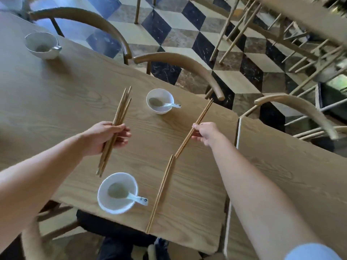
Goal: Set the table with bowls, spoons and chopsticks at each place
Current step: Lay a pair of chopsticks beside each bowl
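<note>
Three white bowls stand on the wooden table (56,94), each with a white spoon in it: a near bowl (117,193), a middle bowl (160,101) and a far bowl (42,45) at the top left. My left hand (107,136) is shut on a bundle of several wooden chopsticks (120,113), held above the table between the near and middle bowls. My right hand (205,133) grips one pair of chopsticks (201,117) to the right of the middle bowl, its lower end low over the table. Another pair of chopsticks (161,192) lies flat on the table, right of the near bowl.
Curved wooden chair backs (180,61) line the table's far edge, with another chair (300,107) at the right. A second table top (281,175) butts against this one on the right. The floor beyond is checkered tile (169,25). A chair (32,239) sits at the near edge.
</note>
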